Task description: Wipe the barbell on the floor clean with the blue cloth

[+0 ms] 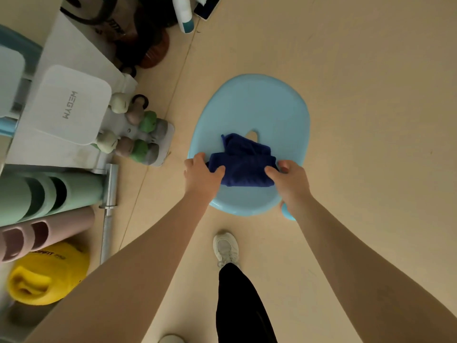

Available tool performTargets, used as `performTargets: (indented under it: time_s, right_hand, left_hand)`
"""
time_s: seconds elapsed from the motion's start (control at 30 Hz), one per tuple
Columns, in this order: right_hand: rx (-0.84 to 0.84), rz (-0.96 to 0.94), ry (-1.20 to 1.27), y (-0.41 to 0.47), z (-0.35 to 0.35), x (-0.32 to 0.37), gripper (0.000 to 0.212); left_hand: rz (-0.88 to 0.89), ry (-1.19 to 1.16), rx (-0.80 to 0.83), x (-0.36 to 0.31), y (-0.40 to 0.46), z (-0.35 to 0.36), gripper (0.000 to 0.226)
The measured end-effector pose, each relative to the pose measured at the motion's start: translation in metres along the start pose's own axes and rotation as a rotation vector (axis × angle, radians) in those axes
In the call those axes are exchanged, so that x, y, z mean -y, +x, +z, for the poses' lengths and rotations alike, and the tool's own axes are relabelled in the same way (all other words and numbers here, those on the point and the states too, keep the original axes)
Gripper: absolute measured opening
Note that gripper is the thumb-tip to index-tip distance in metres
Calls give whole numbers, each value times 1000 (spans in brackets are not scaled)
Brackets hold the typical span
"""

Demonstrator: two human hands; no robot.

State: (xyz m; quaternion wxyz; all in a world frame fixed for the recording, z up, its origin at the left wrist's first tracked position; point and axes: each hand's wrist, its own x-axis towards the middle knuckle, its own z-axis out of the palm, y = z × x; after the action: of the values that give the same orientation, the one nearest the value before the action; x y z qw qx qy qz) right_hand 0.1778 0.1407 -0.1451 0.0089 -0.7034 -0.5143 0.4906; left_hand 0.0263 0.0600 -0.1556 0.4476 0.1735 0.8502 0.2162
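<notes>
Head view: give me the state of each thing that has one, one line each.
blue cloth: bunched, lying on the stool seat, gripped at both ends.
left hand: grips the cloth's left end.
right hand: grips the cloth's right end.
light blue stool: upright on the floor.
barbell: lying on the floor at left, untouched, not yet wiped.
yellow kettlebell: tipped on its side.

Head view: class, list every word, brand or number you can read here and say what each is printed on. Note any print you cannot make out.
"WEGYM": grey letters on the white pad at the left.
Dark print on the yellow kettlebell: partly readable, it seems to end in "FIT"; the rest is too blurred.
White print on the dark bag at the top: too blurred and cut off to read.
The blue cloth and light blue stool carry no text.
</notes>
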Motion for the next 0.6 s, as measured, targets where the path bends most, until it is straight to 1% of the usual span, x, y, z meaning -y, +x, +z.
performTargets:
  time_s: [0.03, 0.07, 0.1, 0.13, 0.17, 0.2, 0.23, 0.27, 0.33, 0.4, 0.47, 0.5, 0.57, 0.6]
  right_hand:
    - [21, 4, 3, 0, 5, -2, 11]
    - [33, 12, 17, 1, 9, -2, 20]
    - [46, 32, 43, 1, 12, -1, 29]
    - [72, 31, 72, 2, 13, 0, 26]
    - [115, 35, 123, 4, 13, 2, 13]
    - [150, 44, 188, 5, 11, 4, 8]
    - [151, 41, 243, 8, 7, 7, 16]
    - [130, 17, 293, 11, 2, 10, 18]
    - [50, -42, 342, 20, -9, 16, 6]
    - [7, -94, 351, 29, -17, 21, 7]
    - [-54, -130, 234, 37, -18, 22, 7]
    - [-98, -158, 116, 37, -19, 22, 8]
    - [-159, -234, -109, 31, -20, 23, 31]
    - [-160, -285, -164, 23, -19, 25, 37]
  left_hand:
    - [-22, 31, -10, -2, 1, 4, 44]
    - [-39, 26, -18, -5, 2, 8, 50]
    - [-37, 5, -1, -8, 3, 11, 44]
    - [-19, -1, 29, -13, 2, 14, 34]
    - [-2, -16, 57, -16, 3, 17, 24]
    - [7, -63, 72, -19, 4, 18, 19]
    - [2, -132, 76, -23, 6, 18, 17]
    - [2, -216, 73, -26, 8, 16, 16]
    - [17, -331, 53, -32, 14, 13, 20]
    - [62, -342, 28, -38, 19, 12, 28]
    - [55, -289, -21, -37, 24, 14, 30]
    - [23, -279, -40, -35, 26, 15, 34]
    - [-38, -270, -67, -24, 21, 11, 42]
    - [-49, -241, -81, -17, 15, 7, 43]
